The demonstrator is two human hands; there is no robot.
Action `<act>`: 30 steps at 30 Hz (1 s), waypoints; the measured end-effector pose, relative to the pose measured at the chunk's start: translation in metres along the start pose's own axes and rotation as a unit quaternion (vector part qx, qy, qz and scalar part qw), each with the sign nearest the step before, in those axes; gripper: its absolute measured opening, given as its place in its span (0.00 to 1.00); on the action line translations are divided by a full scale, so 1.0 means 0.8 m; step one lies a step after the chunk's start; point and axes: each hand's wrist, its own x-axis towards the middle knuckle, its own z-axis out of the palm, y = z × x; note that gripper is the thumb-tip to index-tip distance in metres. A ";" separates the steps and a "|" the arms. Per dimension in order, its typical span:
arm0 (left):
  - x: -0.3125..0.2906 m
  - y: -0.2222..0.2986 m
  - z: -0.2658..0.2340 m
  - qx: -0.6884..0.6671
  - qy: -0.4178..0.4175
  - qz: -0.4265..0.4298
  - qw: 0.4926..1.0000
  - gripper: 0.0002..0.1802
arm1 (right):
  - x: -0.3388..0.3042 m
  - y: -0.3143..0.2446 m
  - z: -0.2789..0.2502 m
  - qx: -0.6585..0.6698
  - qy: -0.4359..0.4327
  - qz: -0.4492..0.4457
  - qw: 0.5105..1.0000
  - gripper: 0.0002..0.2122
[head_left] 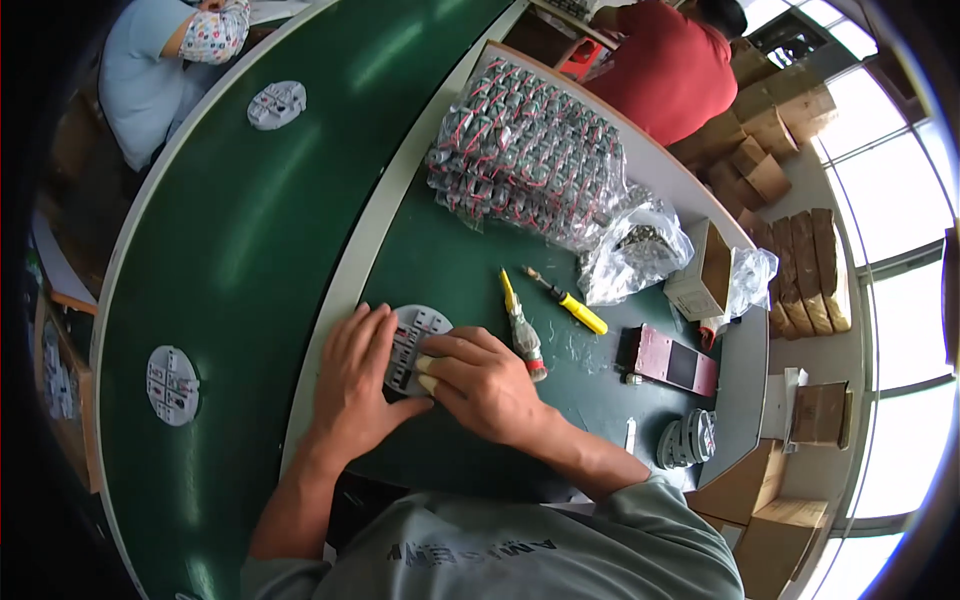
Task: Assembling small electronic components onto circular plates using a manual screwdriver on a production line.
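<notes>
A round light-grey plastic part (pixel 424 319) with dark slots and small fittings lies on the bench between my hands. My left hand (pixel 350 380) is wrapped along its left side, fingers close together and thumb at the lower edge. On its right side, my right hand (pixel 485 385) rests with curled fingers, the fingertips pressed to its face. Pale finger cots cover two of these fingertips. Whatever the right fingertips pinch is hidden. To the right lie a yellow-tipped tool (pixel 518 320) with a wrapped body and red end, and a yellow-handled screwdriver (pixel 580 312).
A plastic-wrapped stack of wired parts (pixel 530 145) stands at the back. Right of it are a bag of small metal pieces (pixel 640 245), an open carton (pixel 702 275), a pink box-shaped device (pixel 675 360) and stacked grey discs (pixel 685 440). The green belt (pixel 250 270) carries similar discs (pixel 173 386).
</notes>
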 end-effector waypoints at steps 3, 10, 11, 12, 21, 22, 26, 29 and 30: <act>0.003 -0.001 -0.005 0.022 -0.022 0.015 0.999 0.58 | 0.039 0.014 -0.055 -0.030 0.086 0.038 0.995 0.16; 0.005 -0.006 0.003 0.029 -0.019 0.012 0.999 0.58 | 0.201 0.174 -0.165 -0.075 0.160 0.125 0.976 0.19; 0.007 -0.005 0.005 0.024 -0.020 0.012 0.999 0.57 | 0.213 0.196 -0.167 -0.080 0.129 0.106 0.983 0.19; 0.009 -0.005 0.006 0.018 -0.021 0.012 1.000 0.57 | 0.222 0.217 -0.170 -0.086 0.098 0.087 0.988 0.19; 0.015 -0.010 -0.004 0.027 -0.016 0.007 0.999 0.57 | 0.245 0.213 -0.185 -0.080 0.022 0.044 0.996 0.18; 0.015 -0.013 -0.004 0.025 -0.013 0.005 1.000 0.57 | 0.251 0.202 -0.190 -0.091 -0.005 0.069 0.993 0.18; 0.006 -0.006 -0.001 0.019 0.001 0.006 1.000 0.58 | 0.237 0.173 -0.209 -0.110 -0.038 0.117 0.986 0.18; 0.002 -0.007 0.005 0.017 0.003 -0.003 1.000 0.58 | 0.199 0.162 -0.190 -0.021 0.021 0.127 0.991 0.20; -0.004 -0.006 0.004 -0.020 0.052 0.009 0.998 0.58 | 0.172 0.141 -0.176 0.059 0.046 0.123 0.990 0.20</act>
